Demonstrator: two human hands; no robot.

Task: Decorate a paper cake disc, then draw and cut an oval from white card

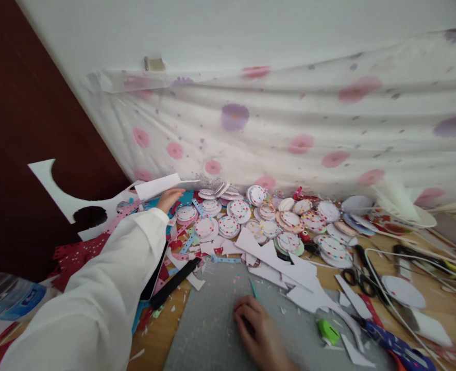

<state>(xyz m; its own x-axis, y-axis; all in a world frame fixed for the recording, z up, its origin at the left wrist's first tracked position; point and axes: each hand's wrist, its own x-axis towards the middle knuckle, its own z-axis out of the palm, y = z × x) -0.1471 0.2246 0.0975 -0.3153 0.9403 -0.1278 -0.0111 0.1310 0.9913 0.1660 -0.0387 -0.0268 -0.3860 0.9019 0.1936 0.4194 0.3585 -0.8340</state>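
Observation:
My left hand (pixel 170 199) reaches out to the back left, fingers stretched and pointing right. It is at the lower edge of a folded white sheet (pixel 157 186), beside blue paper scraps; whether it touches the sheet is unclear. My right hand (pixel 259 330) rests on the grey cutting mat (pixel 204 324) with its fingers curled. A thin teal stick (pixel 253 287) shows just beyond those fingers, and its lower end is hidden by the hand. Behind the mat lie many stacked white paper discs (pixel 229 226) with coloured dots around their rims.
White card offcuts (pixel 277 263) spread over the mat's back edge. To the right are black scissors (pixel 359 281), a green tape-measure-like object (pixel 328 332) and a blue glue gun (pixel 395 348). A plastic bottle (pixel 15 296) lies at left. A flowered plastic sheet (pixel 266 118) covers the wall.

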